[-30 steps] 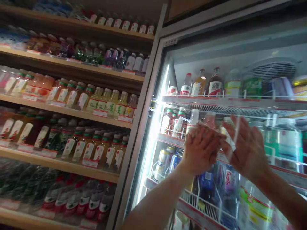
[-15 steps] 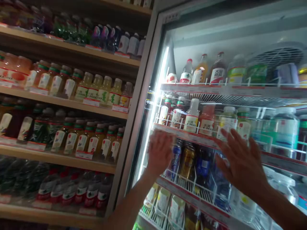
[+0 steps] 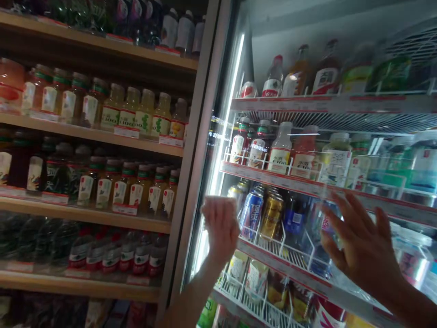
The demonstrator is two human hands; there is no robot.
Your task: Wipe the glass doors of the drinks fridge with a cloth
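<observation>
A person's empty left hand (image 3: 221,226), fingers together, and splayed, empty right hand (image 3: 363,253) are raised at the cooler door (image 3: 213,150), with upright cans (image 3: 252,214) between them, nearer the left.

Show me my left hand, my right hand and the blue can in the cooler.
left hand (image 3: 221,228): head view, back of the hand.
right hand (image 3: 365,250): head view, back of the hand.
blue can (image 3: 251,214): head view, middle of its side.
</observation>
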